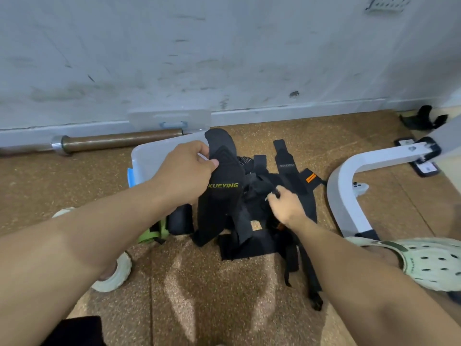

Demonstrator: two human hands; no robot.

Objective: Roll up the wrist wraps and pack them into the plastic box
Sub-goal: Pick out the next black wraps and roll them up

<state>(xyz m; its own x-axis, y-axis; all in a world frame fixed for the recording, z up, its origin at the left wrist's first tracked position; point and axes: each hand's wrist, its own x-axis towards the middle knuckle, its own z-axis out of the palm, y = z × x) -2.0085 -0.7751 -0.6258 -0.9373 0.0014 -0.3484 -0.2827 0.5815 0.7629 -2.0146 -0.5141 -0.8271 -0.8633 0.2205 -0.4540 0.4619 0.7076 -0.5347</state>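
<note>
black wrap [222, 193], yellow "XUEYING"

both forearms are bare, no sleeves, watch or rings showing. pale green perforated clogs [434, 264] with a darker strap cover the feet; dark fabric [74, 330] at the bottom-left edge.

A gym or home workout corner is indicated. A barbell [119, 142] with a brown sleeve and chrome collar is seen lying along the scuffed white wall [224, 51] at the left of the frame. Speckled cork-coloured rubber flooring [212, 295] is laid across the lower half. A white bent steel frame [349, 191], apparently of a bench or machine, is seen at the right. Black lifting wraps [287, 166] are heaped at centre, and another strap [421, 119] is seen at upper right
</note>
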